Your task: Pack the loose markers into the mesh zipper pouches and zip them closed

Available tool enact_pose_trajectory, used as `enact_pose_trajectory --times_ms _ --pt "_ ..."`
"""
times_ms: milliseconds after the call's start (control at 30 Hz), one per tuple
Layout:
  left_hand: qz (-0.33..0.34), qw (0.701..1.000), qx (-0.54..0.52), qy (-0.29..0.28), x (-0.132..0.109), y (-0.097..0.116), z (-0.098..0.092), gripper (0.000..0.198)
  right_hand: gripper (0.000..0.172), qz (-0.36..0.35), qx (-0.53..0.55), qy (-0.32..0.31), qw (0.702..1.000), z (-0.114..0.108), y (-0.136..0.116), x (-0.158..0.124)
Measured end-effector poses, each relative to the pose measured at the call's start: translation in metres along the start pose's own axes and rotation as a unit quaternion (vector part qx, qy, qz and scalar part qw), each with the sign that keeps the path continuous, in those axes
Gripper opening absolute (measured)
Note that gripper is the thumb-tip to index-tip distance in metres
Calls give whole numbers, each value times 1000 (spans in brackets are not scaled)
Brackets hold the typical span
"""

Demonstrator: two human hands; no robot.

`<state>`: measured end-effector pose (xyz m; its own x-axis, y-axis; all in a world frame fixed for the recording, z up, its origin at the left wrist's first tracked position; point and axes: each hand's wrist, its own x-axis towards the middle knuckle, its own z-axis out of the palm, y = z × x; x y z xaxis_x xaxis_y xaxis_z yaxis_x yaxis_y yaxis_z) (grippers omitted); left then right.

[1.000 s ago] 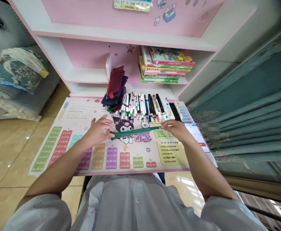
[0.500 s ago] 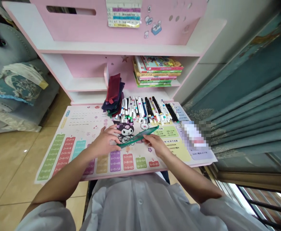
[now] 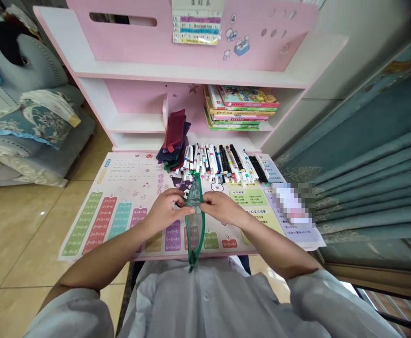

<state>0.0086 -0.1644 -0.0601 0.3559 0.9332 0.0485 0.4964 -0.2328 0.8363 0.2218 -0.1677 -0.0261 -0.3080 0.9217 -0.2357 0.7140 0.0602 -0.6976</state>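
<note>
A green mesh zip pouch (image 3: pixel 195 230) is held up lengthwise over the near part of the desk, one end toward the pens and the other by my shirt. My left hand (image 3: pixel 172 209) pinches its left side between thumb and fingers. On the opposite side, my right hand (image 3: pixel 222 206) grips the edge near the middle. The see-through mesh shows the printed desk mat behind it. Just beyond the pouch lies a wide row of markers and pens (image 3: pixel 222 162). Left of them rests a stack of mesh pouches (image 3: pixel 175 134), dark red on top with dark blue and green below.
Printed with times tables and a cartoon figure, the desk mat (image 3: pixel 120 188) covers the desktop. Books (image 3: pixel 240 110) lie stacked on the pink-and-white shelf (image 3: pixel 191 72) behind. A blurred flat object (image 3: pixel 291 202) sits at the right edge, near the curtain (image 3: pixel 367 155).
The green pouch has turned from slanting sideways to pointing away from me. My left hand has come onto its left side, and my right hand has shifted to its right edge.
</note>
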Motion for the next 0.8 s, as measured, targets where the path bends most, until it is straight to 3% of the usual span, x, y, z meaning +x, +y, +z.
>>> enact_pose_trajectory --times_ms 133,300,500,633,700,800 --pt "-3 998 70 -5 4 -6 2 39 39 -13 -36 -25 999 -4 -4 19" --pt "0 994 105 -20 8 -9 3 49 38 -3 -41 -23 999 -2 11 35" --pt "-18 992 125 4 11 -7 15 47 35 -5 -33 -29 999 3 22 38" --pt "-14 986 162 43 15 -9 20 43 41 -18 -28 -35 999 -7 23 42" --pt "-19 980 190 56 17 -7 21 44 43 -10 -53 4 999 -18 24 49" --pt "-36 972 229 50 22 -3 22 46 37 31 -127 146 980 -38 28 67"
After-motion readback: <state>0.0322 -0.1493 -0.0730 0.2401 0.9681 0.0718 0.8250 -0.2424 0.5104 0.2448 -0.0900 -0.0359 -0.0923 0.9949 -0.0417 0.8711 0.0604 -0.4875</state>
